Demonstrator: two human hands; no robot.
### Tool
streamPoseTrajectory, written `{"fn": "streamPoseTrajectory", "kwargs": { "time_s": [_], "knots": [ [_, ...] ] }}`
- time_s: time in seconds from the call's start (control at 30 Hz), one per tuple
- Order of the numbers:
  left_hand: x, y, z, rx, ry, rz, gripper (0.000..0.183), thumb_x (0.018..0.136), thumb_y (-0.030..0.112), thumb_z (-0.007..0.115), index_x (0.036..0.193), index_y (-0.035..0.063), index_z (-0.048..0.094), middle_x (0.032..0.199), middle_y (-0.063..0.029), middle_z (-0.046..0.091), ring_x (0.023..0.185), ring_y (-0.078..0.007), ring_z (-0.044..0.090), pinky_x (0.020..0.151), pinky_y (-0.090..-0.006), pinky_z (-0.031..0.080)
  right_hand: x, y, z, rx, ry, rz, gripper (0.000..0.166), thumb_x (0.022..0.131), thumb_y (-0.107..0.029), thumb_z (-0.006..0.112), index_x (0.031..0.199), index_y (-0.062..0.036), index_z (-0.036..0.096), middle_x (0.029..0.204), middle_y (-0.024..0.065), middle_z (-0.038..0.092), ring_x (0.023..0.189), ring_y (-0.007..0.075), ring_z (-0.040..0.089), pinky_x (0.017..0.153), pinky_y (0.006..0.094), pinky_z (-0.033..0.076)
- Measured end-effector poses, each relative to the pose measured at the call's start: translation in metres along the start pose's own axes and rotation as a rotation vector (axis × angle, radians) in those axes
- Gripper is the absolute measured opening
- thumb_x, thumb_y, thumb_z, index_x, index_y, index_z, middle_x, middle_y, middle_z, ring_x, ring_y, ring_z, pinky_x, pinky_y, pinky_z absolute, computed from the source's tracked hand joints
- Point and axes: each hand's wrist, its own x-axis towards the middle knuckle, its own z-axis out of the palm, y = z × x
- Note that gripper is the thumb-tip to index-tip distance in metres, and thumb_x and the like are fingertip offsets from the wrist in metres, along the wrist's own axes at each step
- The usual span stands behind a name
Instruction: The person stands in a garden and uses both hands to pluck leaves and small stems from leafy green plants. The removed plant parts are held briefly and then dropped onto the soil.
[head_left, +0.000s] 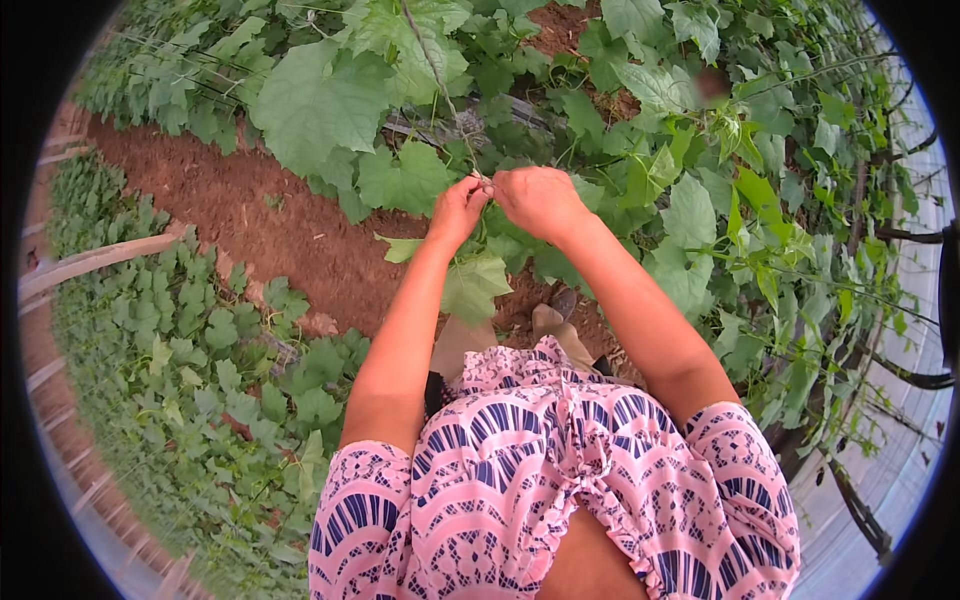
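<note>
A thin grey string (435, 67) runs down from the top of the view to my fingertips. My left hand (456, 211) pinches the string's lower end between thumb and forefinger. Right beside it, my right hand (541, 201) has its fingers curled on the same string, and the fingertips of both hands almost touch. What lies inside the right fingers is hidden. A broad green lobed leaf (322, 105) of a climbing vine hangs to the upper left of my hands. Below them droops a paler leaf (476, 286).
Reddish bare soil (300, 240) forms a path on the left, with a low row of leafy vines (225, 420) beyond. A wooden pole (105, 262) juts in there. Dense vines (750, 217) climb wires at right, before plastic sheeting (892, 420). A shoe (562, 302) shows below.
</note>
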Motion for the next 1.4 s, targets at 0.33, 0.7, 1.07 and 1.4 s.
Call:
{"fn": "streamPoseTrajectory", "kwargs": {
  "time_s": [0.33,0.7,1.07,1.4],
  "knots": [
    [0.001,-0.012,-0.003,-0.397,-0.033,-0.137,0.009,0.087,0.013,0.055,0.091,0.008,0.061,0.079,-0.0038,0.066,0.072,-0.0118,0.06,0.065,-0.0281,0.046,-0.071,-0.044,-0.038,1.344,-0.809,-0.288,0.032,0.09,-0.033,0.053,0.1,-0.0035,0.059,0.076,0.004,0.061,0.075,0.0158,0.06,0.067,0.0307,0.047],
    [0.008,0.033,-0.037,-0.49,-0.279,-0.452,0.02,0.089,0.025,0.054,0.104,0.0121,0.056,0.091,-0.0025,0.063,0.082,-0.0115,0.059,0.072,-0.0276,0.046,-0.042,0.017,0.121,1.078,-0.233,0.232,0.021,0.081,-0.015,0.061,0.097,-0.0031,0.056,0.092,0.0076,0.061,0.082,0.0204,0.058,0.071,0.0325,0.048],
    [-0.08,0.084,-0.166,-0.475,0.598,-0.081,0.02,0.091,0.021,0.053,0.103,0.0045,0.057,0.097,-0.0053,0.062,0.087,-0.0112,0.059,0.075,-0.0227,0.045,0.036,0.057,0.072,2.113,-0.218,0.784,0.021,0.091,-0.022,0.051,0.096,-0.0021,0.057,0.086,0.0093,0.062,0.072,0.021,0.062,0.065,0.036,0.055],
    [-0.109,0.068,-0.035,-0.685,0.155,-0.032,0.032,0.089,0.014,0.055,0.119,0.0009,0.052,0.101,-0.0074,0.061,0.082,-0.013,0.06,0.07,-0.0245,0.048,-0.027,0.034,0.03,2.417,-0.596,0.479,0.029,0.091,-0.022,0.043,0.106,0.0001,0.057,0.097,0.0168,0.063,0.08,0.0273,0.064,0.067,0.0441,0.054]
  ]
}}
